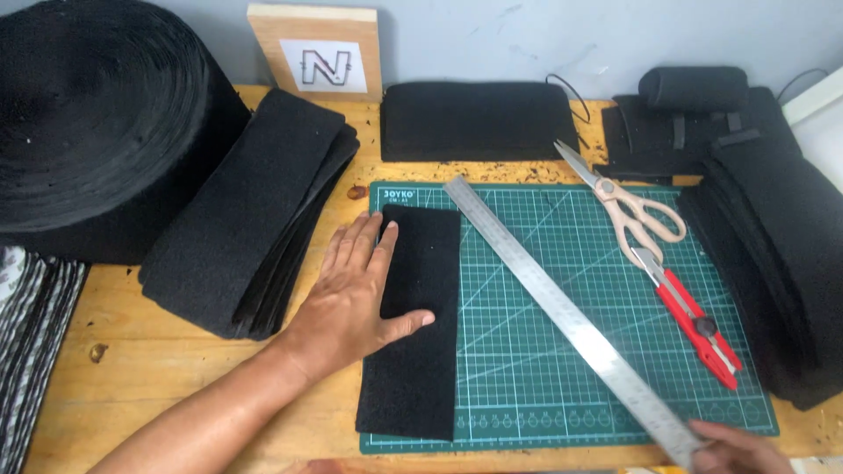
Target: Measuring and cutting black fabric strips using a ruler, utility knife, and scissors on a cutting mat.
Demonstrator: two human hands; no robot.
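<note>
Left hand (pixel 356 294) lies flat, fingers spread, palm down on the left edge of a black felt strip (pixel 415 325); it presses, not clamping anything. The strip lies lengthwise on the left side of a green cutting mat (pixel 544 351), on the wooden table (pixel 132 369). Right hand (pixel 738 449) at the bottom edge grips the near end of a steel ruler (pixel 562 312), which runs diagonally across the mat, just beside the strip's top right corner. Hand partly cut off by the frame, fingers closed on the ruler end. Scissors (pixel 628 206) and a red utility knife (pixel 698 325) lie on the mat's right side, touching each other. No containers in view: felt is stacked loose, a pile (pixel 250 211) left of the mat, a large roll (pixel 97 123) behind it, more stacks (pixel 773 237) on the right.
</note>
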